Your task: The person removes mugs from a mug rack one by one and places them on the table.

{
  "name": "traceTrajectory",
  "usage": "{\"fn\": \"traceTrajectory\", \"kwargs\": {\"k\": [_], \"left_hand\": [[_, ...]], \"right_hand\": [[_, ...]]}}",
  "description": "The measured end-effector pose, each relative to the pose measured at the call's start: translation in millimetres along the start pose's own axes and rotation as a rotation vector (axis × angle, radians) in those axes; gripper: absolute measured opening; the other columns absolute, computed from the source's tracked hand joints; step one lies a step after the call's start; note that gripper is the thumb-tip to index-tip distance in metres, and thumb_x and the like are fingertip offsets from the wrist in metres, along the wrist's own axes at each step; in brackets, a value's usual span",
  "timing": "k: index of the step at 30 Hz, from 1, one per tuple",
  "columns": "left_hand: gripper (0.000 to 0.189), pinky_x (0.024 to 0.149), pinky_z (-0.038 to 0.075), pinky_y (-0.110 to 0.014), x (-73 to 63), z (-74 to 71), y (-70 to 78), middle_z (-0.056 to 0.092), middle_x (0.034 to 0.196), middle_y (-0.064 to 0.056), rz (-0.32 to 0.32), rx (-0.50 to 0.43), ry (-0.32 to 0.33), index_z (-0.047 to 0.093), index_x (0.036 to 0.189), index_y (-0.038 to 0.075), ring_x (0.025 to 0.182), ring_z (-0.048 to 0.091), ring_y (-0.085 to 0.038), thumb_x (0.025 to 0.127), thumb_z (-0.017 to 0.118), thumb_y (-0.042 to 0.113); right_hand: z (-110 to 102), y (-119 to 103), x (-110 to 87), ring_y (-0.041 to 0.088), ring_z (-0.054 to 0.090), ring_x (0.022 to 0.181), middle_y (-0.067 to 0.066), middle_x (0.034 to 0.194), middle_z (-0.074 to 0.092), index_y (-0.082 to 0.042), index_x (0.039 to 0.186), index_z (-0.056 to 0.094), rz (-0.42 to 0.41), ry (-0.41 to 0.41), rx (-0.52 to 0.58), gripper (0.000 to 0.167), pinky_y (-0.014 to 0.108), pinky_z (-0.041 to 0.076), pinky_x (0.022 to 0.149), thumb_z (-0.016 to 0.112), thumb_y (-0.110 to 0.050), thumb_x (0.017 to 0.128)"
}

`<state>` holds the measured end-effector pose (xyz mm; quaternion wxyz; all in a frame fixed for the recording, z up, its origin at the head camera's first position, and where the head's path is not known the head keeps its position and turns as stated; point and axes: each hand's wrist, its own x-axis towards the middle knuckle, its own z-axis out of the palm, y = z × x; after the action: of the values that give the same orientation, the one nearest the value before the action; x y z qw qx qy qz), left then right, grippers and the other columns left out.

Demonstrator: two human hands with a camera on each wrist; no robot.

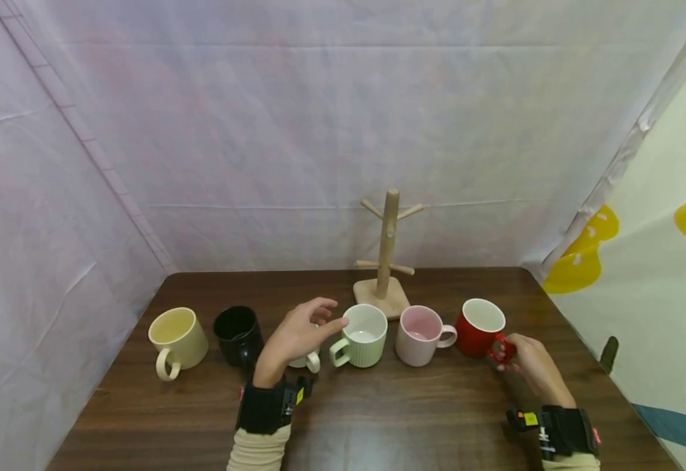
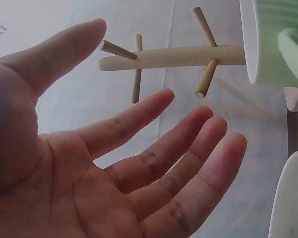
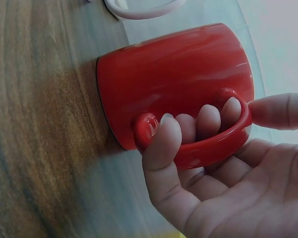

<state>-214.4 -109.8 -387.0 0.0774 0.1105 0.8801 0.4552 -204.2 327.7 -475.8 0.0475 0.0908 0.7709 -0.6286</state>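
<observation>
My right hand (image 1: 533, 366) grips the handle of a red mug (image 1: 476, 332) with a white inside, at the right end of a row of mugs. In the right wrist view several fingers pass through the red handle (image 3: 213, 148), and the thumb touches it near the rim. My left hand (image 1: 303, 332) hovers above a white mug (image 1: 312, 362), which it mostly covers in the head view. Its fingers are spread and loosely bent, with nothing between them. Just right of it stands a pale green ribbed mug (image 1: 364, 347), handle toward the hand.
A wooden mug tree (image 1: 387, 248) with bare pegs stands behind the green mug and a pink mug (image 1: 416, 343). On the left are a black mug (image 1: 239, 333) and a yellow mug (image 1: 185, 340). White sheeting (image 1: 260, 131) hangs behind the brown table (image 1: 402, 418).
</observation>
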Motion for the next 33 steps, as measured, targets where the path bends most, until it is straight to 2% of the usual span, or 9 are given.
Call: {"fn": "traceTrajectory", "kwargs": {"k": [8, 15, 18, 23, 28, 31, 33], "left_hand": [[0.047, 0.093, 0.05, -0.048, 0.0, -0.2, 1.3, 0.063, 0.125, -0.009, -0.015, 0.011, 0.006, 0.059, 0.133, 0.017, 0.116, 0.059, -0.028, 0.093, 0.067, 0.041], [0.048, 0.093, 0.05, -0.048, 0.1, 0.8, 0.8, 0.063, 0.126, -0.009, -0.008, 0.017, 0.006, 0.06, 0.133, 0.016, 0.115, 0.059, -0.028, 0.093, 0.067, 0.042], [0.047, 0.092, 0.05, -0.048, 0.5, 2.0, 0.5, 0.064, 0.125, -0.009, -0.001, 0.025, 0.008, 0.06, 0.132, 0.016, 0.114, 0.059, -0.028, 0.093, 0.066, 0.043], [0.044, 0.09, 0.051, -0.047, -1.7, 4.1, 0.6, 0.064, 0.123, -0.009, 0.002, 0.039, 0.022, 0.061, 0.131, 0.016, 0.113, 0.06, -0.028, 0.094, 0.065, 0.041], [0.04, 0.091, 0.051, -0.049, -1.6, 4.1, 0.1, 0.065, 0.122, -0.013, 0.033, 0.047, 0.046, 0.062, 0.129, 0.011, 0.113, 0.061, -0.03, 0.096, 0.065, 0.033], [0.036, 0.091, 0.051, -0.05, -0.4, 2.8, 0.3, 0.066, 0.119, -0.015, 0.063, 0.063, 0.063, 0.062, 0.127, 0.009, 0.112, 0.062, -0.032, 0.096, 0.066, 0.026], [0.033, 0.091, 0.051, -0.05, 0.4, 1.9, 1.0, 0.067, 0.118, -0.016, 0.072, 0.069, 0.07, 0.063, 0.126, 0.008, 0.11, 0.063, -0.033, 0.096, 0.065, 0.021]], "right_hand": [[-1.5, 1.2, -0.2, 0.015, 0.057, 0.079, 0.003, 0.086, 0.059, 0.011, 0.1, 0.057, -0.022, 0.009, -0.056, 0.04, 0.033, 0.055, 0.067, 0.027, -0.015, 0.106], [-6.8, -0.7, -3.4, 0.012, 0.059, 0.085, 0.008, 0.101, 0.064, 0.017, 0.126, 0.05, 0.001, 0.019, -0.173, 0.049, 0.035, 0.058, 0.071, 0.027, -0.022, 0.107], [-12.3, -3.9, -5.5, 0.01, 0.059, 0.086, 0.007, 0.103, 0.064, 0.016, 0.129, 0.049, 0.017, 0.067, -0.22, 0.052, 0.034, 0.058, 0.072, 0.028, -0.027, 0.107], [-17.4, -17.1, -10.1, 0.008, 0.061, 0.081, 0.011, 0.101, 0.065, 0.011, 0.124, 0.053, 0.01, 0.233, -0.274, 0.051, 0.03, 0.057, 0.069, 0.029, -0.03, 0.106], [-13.7, -40.3, -13.8, 0.005, 0.059, 0.073, 0.02, 0.106, 0.064, 0.008, 0.123, 0.058, -0.073, 0.351, -0.341, 0.05, 0.025, 0.056, 0.063, 0.039, -0.035, 0.104], [-7.7, -55.5, -15.6, 0.004, 0.06, 0.07, 0.024, 0.107, 0.065, 0.007, 0.121, 0.059, -0.176, 0.355, -0.406, 0.047, 0.022, 0.054, 0.061, 0.045, -0.035, 0.104], [-1.2, -65.6, -16.2, 0.007, 0.062, 0.069, 0.026, 0.107, 0.065, 0.007, 0.119, 0.06, -0.237, 0.341, -0.431, 0.044, 0.022, 0.053, 0.06, 0.047, -0.032, 0.103]]}}
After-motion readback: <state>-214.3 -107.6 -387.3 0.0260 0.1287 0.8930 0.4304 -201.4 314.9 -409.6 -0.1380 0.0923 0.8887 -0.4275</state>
